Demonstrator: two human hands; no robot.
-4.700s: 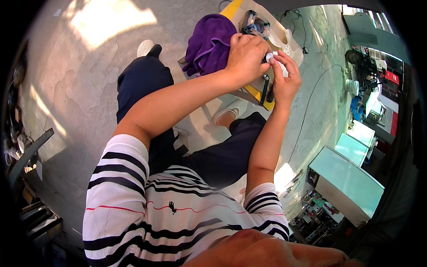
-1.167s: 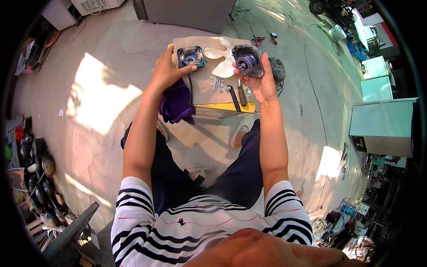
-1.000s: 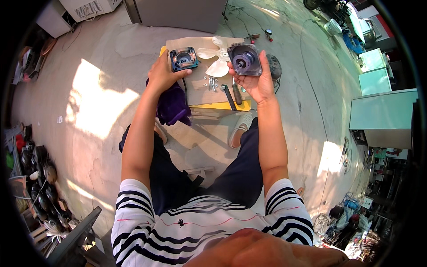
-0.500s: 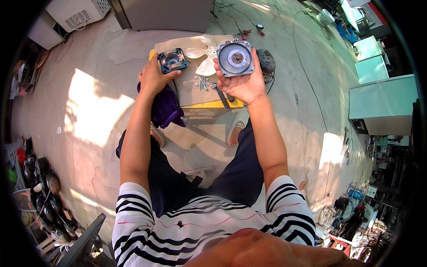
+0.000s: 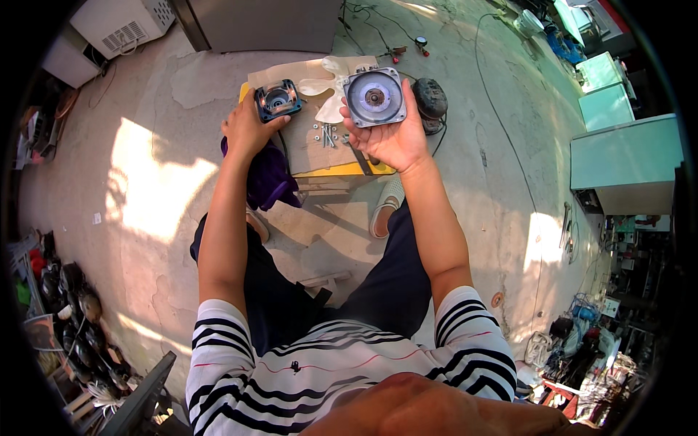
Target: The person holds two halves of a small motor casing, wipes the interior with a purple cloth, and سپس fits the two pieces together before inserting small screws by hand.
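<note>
Gripped at its left side by my left hand [image 5: 249, 129] is a motor stator [image 5: 278, 99], a dark square frame with copper windings around a round opening. My right hand [image 5: 396, 138] supports a square grey metal motor housing [image 5: 374, 97] from below and the right, its round hollow face turned up with a worn hub in the middle. Between the two parts lies a white fan blade [image 5: 331, 91] on a cardboard sheet [image 5: 305, 145]. Several bolts and nuts [image 5: 326, 136] are grouped below it. A wrench [image 5: 360, 161] lies partly under my right hand.
The cardboard covers a low yellow-edged table [image 5: 331, 173]. A purple cloth [image 5: 270, 178] hangs at its left front. Beside its right edge sits a dark rounded object [image 5: 430, 99] with a cord. A grey cabinet [image 5: 262, 25] stands beyond, and cables with a gauge [image 5: 421, 42] lie on the floor.
The motor housing in my right hand has shifted slightly left and turned a little. My left hand keeps its hold on the stator. The whole view has drifted slightly.
</note>
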